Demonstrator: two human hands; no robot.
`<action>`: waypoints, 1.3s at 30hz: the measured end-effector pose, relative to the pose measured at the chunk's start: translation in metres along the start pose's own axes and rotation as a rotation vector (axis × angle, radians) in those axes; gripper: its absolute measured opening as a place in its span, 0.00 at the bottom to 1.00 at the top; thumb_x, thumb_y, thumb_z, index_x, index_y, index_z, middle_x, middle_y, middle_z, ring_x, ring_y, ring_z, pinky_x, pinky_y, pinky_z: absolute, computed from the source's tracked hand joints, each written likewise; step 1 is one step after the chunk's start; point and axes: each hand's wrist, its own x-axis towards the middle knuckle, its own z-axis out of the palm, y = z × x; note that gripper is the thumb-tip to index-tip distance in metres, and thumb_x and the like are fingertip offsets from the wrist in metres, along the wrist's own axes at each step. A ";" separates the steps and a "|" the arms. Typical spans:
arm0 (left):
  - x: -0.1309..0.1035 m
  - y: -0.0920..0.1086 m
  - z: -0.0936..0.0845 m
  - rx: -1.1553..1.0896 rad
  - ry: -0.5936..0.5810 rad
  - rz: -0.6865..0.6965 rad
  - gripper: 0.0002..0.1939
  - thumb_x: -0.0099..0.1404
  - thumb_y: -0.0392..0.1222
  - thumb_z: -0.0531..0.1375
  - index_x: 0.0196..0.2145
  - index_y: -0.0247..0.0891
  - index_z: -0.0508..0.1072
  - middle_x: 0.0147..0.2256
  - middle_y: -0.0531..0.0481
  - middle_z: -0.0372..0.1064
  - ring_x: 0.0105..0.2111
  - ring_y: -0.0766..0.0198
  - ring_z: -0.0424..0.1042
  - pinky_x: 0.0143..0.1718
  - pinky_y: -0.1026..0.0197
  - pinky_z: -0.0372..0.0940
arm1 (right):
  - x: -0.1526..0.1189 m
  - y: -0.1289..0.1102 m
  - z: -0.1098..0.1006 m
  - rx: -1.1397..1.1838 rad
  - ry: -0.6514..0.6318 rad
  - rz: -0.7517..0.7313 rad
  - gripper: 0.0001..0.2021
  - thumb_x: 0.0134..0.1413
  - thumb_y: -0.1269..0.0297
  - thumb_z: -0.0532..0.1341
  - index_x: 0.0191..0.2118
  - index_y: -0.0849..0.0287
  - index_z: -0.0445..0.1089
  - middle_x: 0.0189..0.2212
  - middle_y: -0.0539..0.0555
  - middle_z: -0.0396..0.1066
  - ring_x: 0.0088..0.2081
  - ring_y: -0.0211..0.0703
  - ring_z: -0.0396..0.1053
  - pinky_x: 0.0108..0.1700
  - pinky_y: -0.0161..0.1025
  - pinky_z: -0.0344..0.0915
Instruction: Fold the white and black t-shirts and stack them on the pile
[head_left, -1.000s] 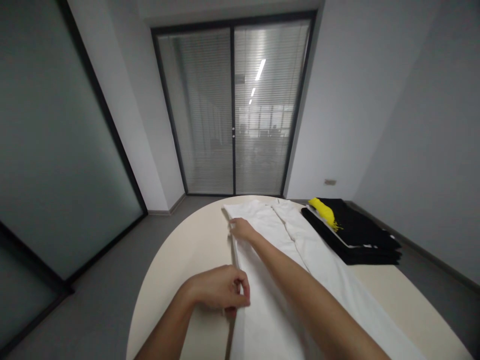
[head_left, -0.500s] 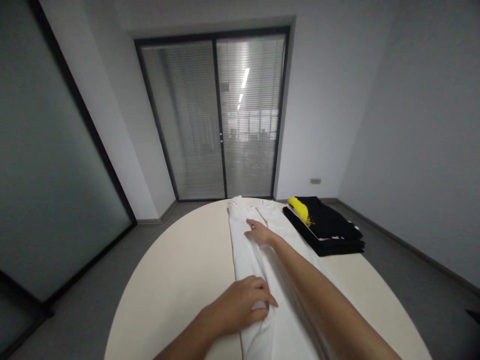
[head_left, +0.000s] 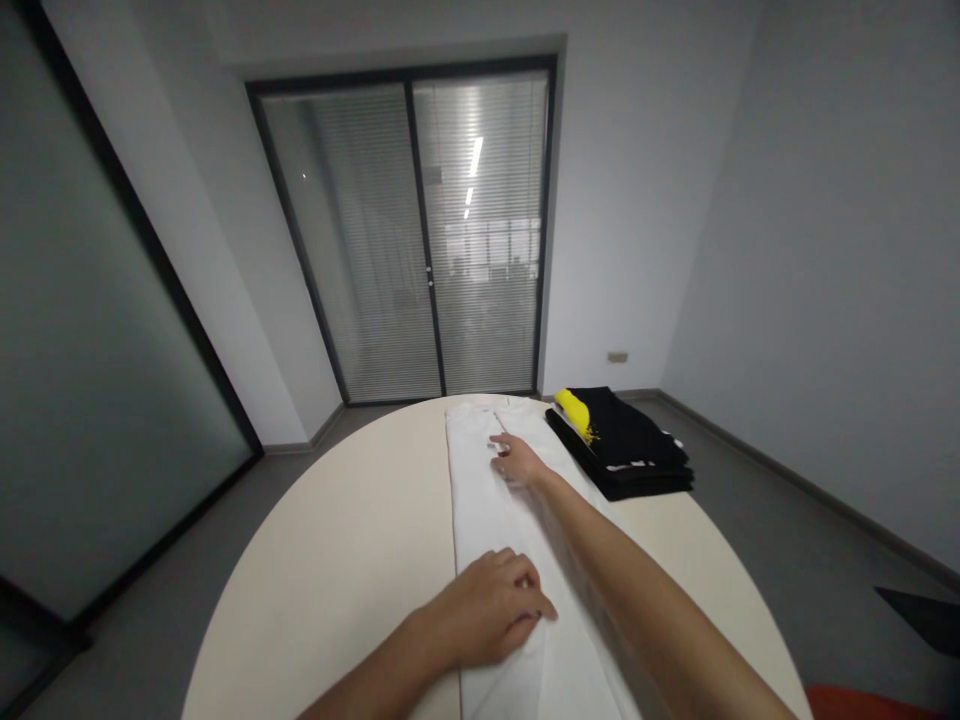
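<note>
A long white cloth garment point(head_left: 474, 500) lies folded lengthwise across the table, running from its far edge toward me. My left hand point(head_left: 501, 608) is over its near part, thumb and forefinger pinched together on the fabric. Farther along, my right hand point(head_left: 519, 462) pinches a small raised bit of the same cloth near the far end. My right forearm covers part of the garment's right side. What kind of garment it is, I cannot tell.
The round cream table point(head_left: 337, 540) carries a folded stack of black clothes point(head_left: 630, 445) with a yellow patch point(head_left: 573, 412), right of the white cloth. Beyond stands a glazed door with blinds point(head_left: 480, 300). Something red point(head_left: 870, 703) shows at the lower right.
The bunched left part of the white cloth now lies flatter and wider. Both hands have shifted slightly right over the table, while my view has turned a little right.
</note>
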 end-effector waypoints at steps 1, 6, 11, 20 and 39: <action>-0.001 0.001 0.000 -0.011 -0.015 0.007 0.15 0.66 0.37 0.61 0.49 0.48 0.76 0.47 0.50 0.70 0.47 0.60 0.69 0.52 0.57 0.62 | -0.005 0.002 -0.004 -0.028 0.002 0.006 0.28 0.53 0.71 0.61 0.61 0.60 0.68 0.57 0.63 0.71 0.48 0.49 0.76 0.51 0.44 0.72; -0.017 0.005 -0.002 -0.077 -0.079 0.038 0.29 0.56 0.44 0.68 0.56 0.51 0.72 0.60 0.48 0.61 0.57 0.52 0.64 0.61 0.51 0.58 | -0.042 0.013 -0.031 -0.202 0.008 -0.050 0.20 0.56 0.65 0.61 0.54 0.57 0.74 0.56 0.62 0.72 0.57 0.56 0.69 0.61 0.50 0.63; -0.024 0.015 0.004 -0.042 -0.209 0.030 0.40 0.58 0.54 0.66 0.66 0.50 0.61 0.71 0.43 0.43 0.69 0.34 0.45 0.66 0.34 0.46 | -0.076 0.028 -0.041 -0.393 -0.092 -0.165 0.27 0.63 0.50 0.57 0.63 0.57 0.68 0.67 0.62 0.59 0.68 0.58 0.53 0.69 0.53 0.49; -0.015 0.034 0.022 -0.110 -0.192 0.204 0.20 0.75 0.47 0.52 0.62 0.48 0.65 0.69 0.48 0.53 0.70 0.46 0.46 0.69 0.39 0.43 | -0.094 0.031 -0.037 -0.369 0.039 -0.261 0.22 0.67 0.52 0.53 0.58 0.56 0.73 0.64 0.62 0.64 0.65 0.54 0.60 0.66 0.54 0.54; -0.028 -0.046 0.008 0.212 0.103 -0.683 0.30 0.77 0.55 0.44 0.70 0.41 0.56 0.71 0.36 0.40 0.71 0.41 0.40 0.67 0.33 0.44 | -0.088 0.030 -0.032 -0.510 -0.087 -0.027 0.37 0.66 0.44 0.49 0.73 0.59 0.47 0.73 0.56 0.44 0.73 0.57 0.37 0.71 0.56 0.33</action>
